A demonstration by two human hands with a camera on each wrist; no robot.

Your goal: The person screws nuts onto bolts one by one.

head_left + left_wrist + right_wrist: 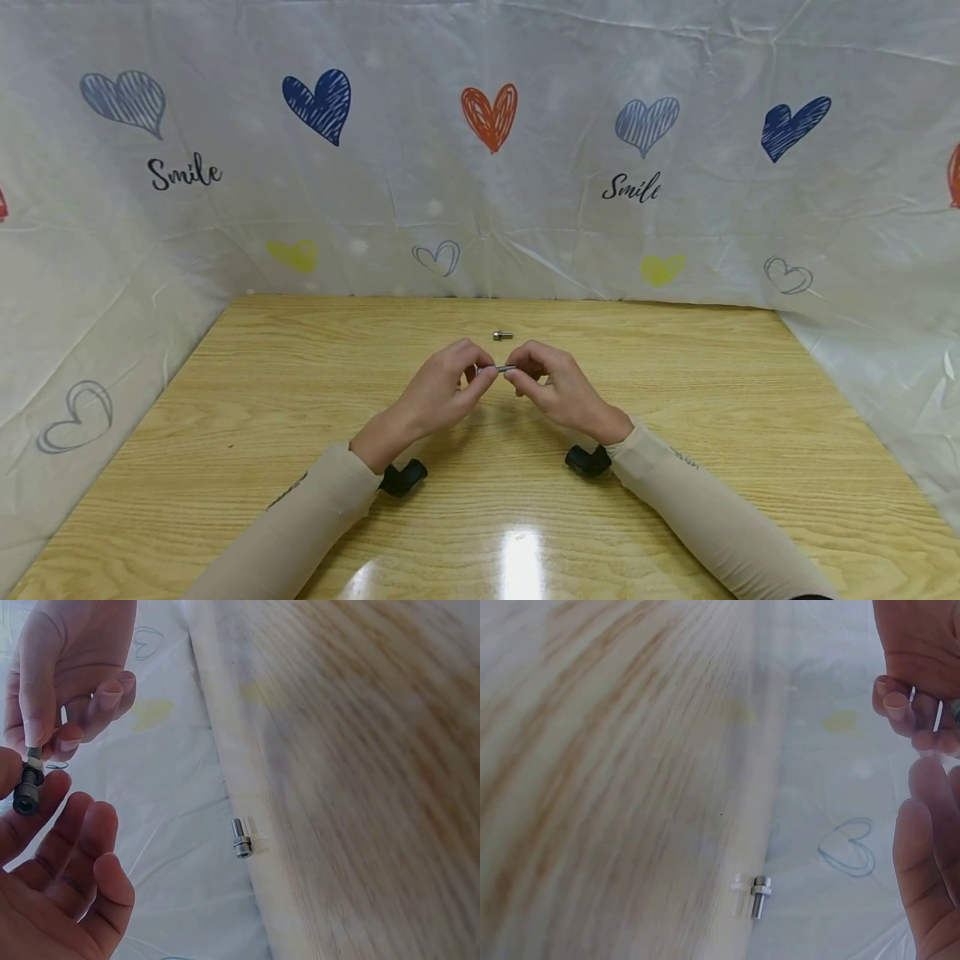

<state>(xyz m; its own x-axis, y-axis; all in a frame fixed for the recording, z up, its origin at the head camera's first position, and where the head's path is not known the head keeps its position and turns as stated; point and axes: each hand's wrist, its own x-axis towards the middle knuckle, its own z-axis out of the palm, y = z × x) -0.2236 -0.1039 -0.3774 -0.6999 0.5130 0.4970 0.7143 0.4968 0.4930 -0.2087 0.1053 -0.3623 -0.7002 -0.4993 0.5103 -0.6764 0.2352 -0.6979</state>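
Observation:
A socket-head bolt point(506, 367) is held between both hands above the table. My left hand point(450, 385) pinches it near the head between thumb and finger. At the threaded end, the thumb and fingers of my right hand point(561, 388) pinch the tip. The left wrist view shows the bolt's dark socket head point(27, 801) and a coil-like section behind it; a ring or nut farther along is partly covered by fingers. In the right wrist view the bolt is nearly hidden at the edge. A second bolt point(502, 335), with a ring near its head, lies behind the hands.
The wood-grain table point(300, 358) reaches back to a white cloth point(390, 200) printed with hearts, which also hangs at both sides. Black devices point(405, 478) sit at the wrists, by the beige sleeves point(300, 517).

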